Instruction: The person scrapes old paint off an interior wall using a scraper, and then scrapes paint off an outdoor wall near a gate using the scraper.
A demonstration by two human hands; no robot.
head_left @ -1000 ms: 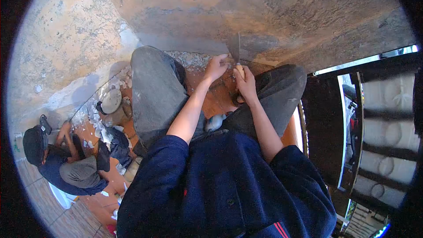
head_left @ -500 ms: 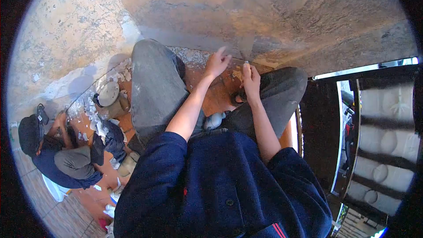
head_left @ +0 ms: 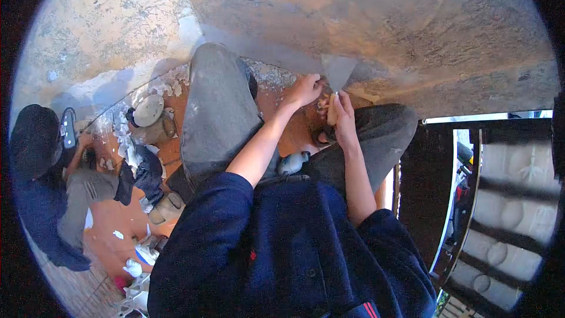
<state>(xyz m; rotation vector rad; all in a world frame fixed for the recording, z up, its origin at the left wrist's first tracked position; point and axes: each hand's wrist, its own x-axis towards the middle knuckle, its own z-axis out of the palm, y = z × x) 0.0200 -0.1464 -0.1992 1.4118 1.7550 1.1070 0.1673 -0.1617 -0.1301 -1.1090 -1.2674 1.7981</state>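
Note:
My right hand (head_left: pixel 346 119) is closed round the light wooden handle (head_left: pixel 333 111) of a putty knife. Its wide, flat blade (head_left: pixel 339 70) points up at the base of the wall. Beside the blade, to its left, my left hand (head_left: pixel 305 90) has its fingers curled in; no object shows in it. Both hands are between my bent knees, above the reddish tiled floor (head_left: pixel 282 119). In front of them, the wall (head_left: pixel 282 12) is stained and scraped, with rough patches.
Paint flakes (head_left: pixel 126 147) lie along the wall's foot at left. A round pale object (head_left: pixel 149 109) stands there. At far left sits another person (head_left: pixel 41 182) in dark clothes. A grey rounded object (head_left: pixel 291 164) lies by my lap. A dark wooden frame (head_left: pixel 425 182) is at right.
The putty knife's blade has come into clear view, tilted up to the wall. My left hand has moved right and lower, its fingers now curled. The other person has shifted closer to the left edge.

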